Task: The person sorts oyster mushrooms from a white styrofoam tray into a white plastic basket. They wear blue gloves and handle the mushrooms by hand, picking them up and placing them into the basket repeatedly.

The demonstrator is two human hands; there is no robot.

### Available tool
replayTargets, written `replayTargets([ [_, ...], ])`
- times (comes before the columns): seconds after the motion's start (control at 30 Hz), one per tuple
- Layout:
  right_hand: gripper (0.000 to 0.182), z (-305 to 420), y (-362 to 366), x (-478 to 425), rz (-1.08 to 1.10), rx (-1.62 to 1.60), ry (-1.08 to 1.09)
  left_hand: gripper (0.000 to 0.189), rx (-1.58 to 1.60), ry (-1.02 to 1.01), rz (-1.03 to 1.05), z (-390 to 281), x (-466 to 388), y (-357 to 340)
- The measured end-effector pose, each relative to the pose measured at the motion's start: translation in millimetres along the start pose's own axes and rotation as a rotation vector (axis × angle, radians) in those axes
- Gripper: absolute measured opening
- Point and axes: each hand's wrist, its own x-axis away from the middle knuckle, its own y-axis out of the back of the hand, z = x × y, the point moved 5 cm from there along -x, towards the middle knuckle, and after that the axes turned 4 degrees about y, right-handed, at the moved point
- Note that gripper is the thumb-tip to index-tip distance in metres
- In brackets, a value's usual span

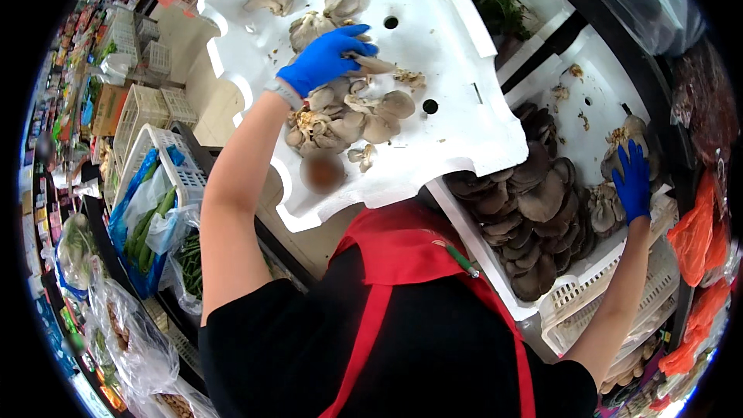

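Observation:
My left hand (332, 58), in a blue glove, is over a white foam box (458, 128) and grips a grey oyster mushroom (374, 65) between thumb and fingers. Below it in the same box lies a cluster of oyster mushrooms (348, 119), with more clumps (310, 29) beyond the fingers. At the right, my gloved right hand (633, 180) lies against pale oyster mushrooms (606, 209) in a second foam box (598, 90). Its fingers are spread, and their undersides are hidden. Dark oyster mushrooms (534, 203) are heaped in that box, left of the hand.
Leafy greens (496, 6) lie in another foam box at the top. Stacked plastic crates (627, 284) stand under my right arm. At left is a crate with green vegetables (148, 226); bagged produce (125, 325) is below it. Orange bags (699, 232) hang at far right.

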Motion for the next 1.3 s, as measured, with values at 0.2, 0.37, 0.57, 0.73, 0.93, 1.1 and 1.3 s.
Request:
replayTargets([
  [0.2, 0.056, 9.7, 15.0, 2.9, 0.007, -0.031, -0.041, 0.024, 0.931, 0.399, -0.409, 23.3, 37.7, 25.1],
  [0.37, 0.058, 4.6, 19.0, 4.6, 0.0, -0.142, -0.062, 0.024, 1.453, 0.288, -0.433, -65.0, 39.9, 23.6],
  [0.57, 0.052, -4.2, 8.7, 6.2, -0.006, -0.142, -0.108, 0.035, 1.863, 0.151, 0.034, -298.5, -18.6, -88.7],
  [0.73, 0.05, -4.5, 3.5, 10.8, -0.105, -0.158, -0.069, 0.026, 1.925, 0.438, 0.375, -341.5, -98.9, -240.2],
  [0.93, 0.056, -5.9, -4.9, 10.0, -0.105, -0.179, -0.111, 0.02, 1.535, 0.505, 0.407, -313.1, -208.9, -317.4],
  [1.1, 0.053, -8.3, -3.4, 10.7, -0.137, -0.216, -0.123, 0.025, 1.379, 0.628, 0.604, -296.9, -244.7, -359.3],
  [1.3, 0.053, -7.6, -4.9, 11.6, -0.204, -0.188, -0.101, 0.024, 1.122, 0.63, 0.758, -294.7, -243.2, -383.6],
])
